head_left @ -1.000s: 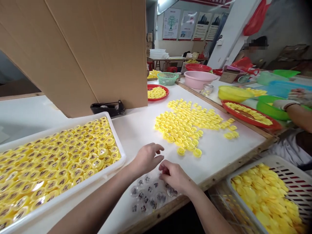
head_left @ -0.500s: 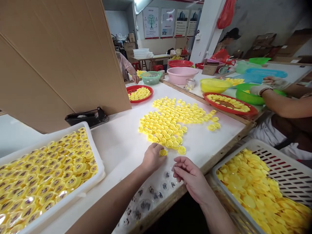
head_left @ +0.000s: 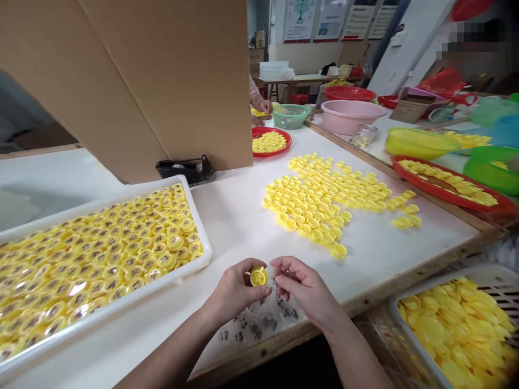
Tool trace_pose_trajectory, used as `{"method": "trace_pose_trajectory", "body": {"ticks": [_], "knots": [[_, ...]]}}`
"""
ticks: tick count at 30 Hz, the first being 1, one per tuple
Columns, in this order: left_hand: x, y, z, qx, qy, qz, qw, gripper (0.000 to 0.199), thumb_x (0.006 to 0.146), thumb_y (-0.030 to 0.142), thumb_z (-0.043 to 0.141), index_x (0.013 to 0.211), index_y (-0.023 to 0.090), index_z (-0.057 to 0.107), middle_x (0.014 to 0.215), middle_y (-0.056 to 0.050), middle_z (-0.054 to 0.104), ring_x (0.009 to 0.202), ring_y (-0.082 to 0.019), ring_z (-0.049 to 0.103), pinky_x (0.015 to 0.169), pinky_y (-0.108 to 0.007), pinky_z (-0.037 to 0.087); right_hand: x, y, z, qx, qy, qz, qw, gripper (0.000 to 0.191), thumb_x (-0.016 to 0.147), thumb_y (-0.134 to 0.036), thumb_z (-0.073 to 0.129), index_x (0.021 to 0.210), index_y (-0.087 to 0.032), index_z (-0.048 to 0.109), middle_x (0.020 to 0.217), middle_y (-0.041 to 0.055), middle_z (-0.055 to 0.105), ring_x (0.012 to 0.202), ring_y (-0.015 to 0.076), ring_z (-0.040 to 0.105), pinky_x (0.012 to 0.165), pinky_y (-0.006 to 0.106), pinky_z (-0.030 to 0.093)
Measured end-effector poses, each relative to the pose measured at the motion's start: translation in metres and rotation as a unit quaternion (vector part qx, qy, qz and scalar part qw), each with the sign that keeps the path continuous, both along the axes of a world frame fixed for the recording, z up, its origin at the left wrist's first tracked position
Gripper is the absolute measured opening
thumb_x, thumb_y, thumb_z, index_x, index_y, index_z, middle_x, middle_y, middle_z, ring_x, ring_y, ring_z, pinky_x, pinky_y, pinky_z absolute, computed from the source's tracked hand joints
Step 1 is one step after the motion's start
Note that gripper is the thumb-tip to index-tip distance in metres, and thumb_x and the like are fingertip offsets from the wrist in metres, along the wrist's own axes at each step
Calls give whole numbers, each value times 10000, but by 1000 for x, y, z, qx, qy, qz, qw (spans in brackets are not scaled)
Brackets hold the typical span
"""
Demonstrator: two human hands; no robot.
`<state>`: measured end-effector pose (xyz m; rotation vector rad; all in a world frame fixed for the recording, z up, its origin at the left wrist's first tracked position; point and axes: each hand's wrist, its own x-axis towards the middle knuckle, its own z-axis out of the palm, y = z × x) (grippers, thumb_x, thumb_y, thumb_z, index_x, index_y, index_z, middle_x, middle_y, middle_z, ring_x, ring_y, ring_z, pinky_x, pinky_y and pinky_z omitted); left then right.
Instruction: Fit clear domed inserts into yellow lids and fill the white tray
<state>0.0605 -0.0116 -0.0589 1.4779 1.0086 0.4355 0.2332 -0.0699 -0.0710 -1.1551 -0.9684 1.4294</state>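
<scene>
My left hand (head_left: 237,286) grips a round yellow cup-shaped piece (head_left: 258,277) between thumb and fingers, its hollow side facing up. Close beside it, my right hand (head_left: 298,283) pinches a small clear piece (head_left: 272,281) at the cup's right edge. Beneath both hands, small clear pieces with dark prints (head_left: 256,329) lie on the white table (head_left: 235,216). Many yellow pieces (head_left: 308,208) are spread beyond my hands. On the left, a white tray (head_left: 205,246) is filled with yellow pieces bearing dark printed centres.
A cardboard sheet (head_left: 182,81) and black tape dispenser (head_left: 186,169) stand behind the tray. A basket of yellow pieces (head_left: 454,324) is at lower right. Red trays (head_left: 503,205), a pink basin (head_left: 351,116) and a person's hand (head_left: 265,106) are farther back.
My left hand has picked up a yellow piece from the table and brought it beside my right hand. The view has turned left.
</scene>
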Motion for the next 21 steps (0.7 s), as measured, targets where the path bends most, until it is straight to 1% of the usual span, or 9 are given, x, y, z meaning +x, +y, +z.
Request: {"method": "trace_pose_trajectory", "body": {"ticks": [2,5,7,10,12,14,15,17,21], "knots": [[-9,-2,0,-54,-16,7,998,431,651,320,720,1015,171,544,680,27,553,553,-105,506,488,-209,410,-7,6,2,-3,-34,25,999,145,816,-276,608,950,-220,602,798,-19,588,625,100,550,542,221,423],[-20,-4,-1,-114,-51,10,992,461,638,282,735,1033,179,520,633,47,539,507,-90,482,443,-189,382,-15,12,6,-11,-89,53,995,94,822,-276,597,878,-202,609,720,-28,577,616,98,538,542,211,416],[-25,-4,-1,-138,-105,5,985,487,634,241,749,1065,172,533,670,36,567,519,-73,478,461,-177,377,-19,15,8,-15,-108,62,992,101,815,-281,604,875,-201,618,722,-26,583,619,101,539,546,212,421],[-30,-3,1,-196,-209,6,958,519,649,210,756,1119,149,545,837,-31,636,664,-105,575,585,-203,441,-23,17,7,-13,-117,62,991,122,807,-290,614,887,-199,626,719,-23,599,610,106,543,557,224,437],[-32,-2,3,-258,-258,34,930,506,712,269,717,1159,129,528,916,-81,652,783,-156,627,713,-264,481,-25,18,6,-11,-116,52,992,138,811,-290,609,913,-198,630,709,-20,608,609,111,553,568,234,447],[-32,-2,4,-304,-282,75,907,468,778,338,652,1165,114,515,920,-108,659,820,-188,649,781,-317,488,-28,18,8,-9,-118,43,992,153,817,-283,600,940,-199,635,717,-15,623,619,117,570,579,242,460],[-32,-2,3,-313,-289,94,900,436,796,352,630,1144,115,518,916,-109,659,816,-191,653,787,-325,490,-30,18,11,-9,-125,39,991,160,817,-277,598,952,-202,640,733,-10,633,630,121,578,589,247,469],[-30,-5,0,-304,-301,116,896,359,805,341,626,1081,137,522,906,-86,652,795,-174,648,763,-309,496,-35,16,17,-6,-152,36,988,181,802,-259,611,970,-207,649,780,1,650,654,130,596,615,262,491],[-26,-11,-6,-268,-326,122,898,291,804,348,638,990,172,499,861,-33,624,755,-128,603,712,-282,497,-46,12,30,35,-243,17,969,195,741,-212,663,935,-215,654,879,25,661,745,168,626,677,291,523]]}}
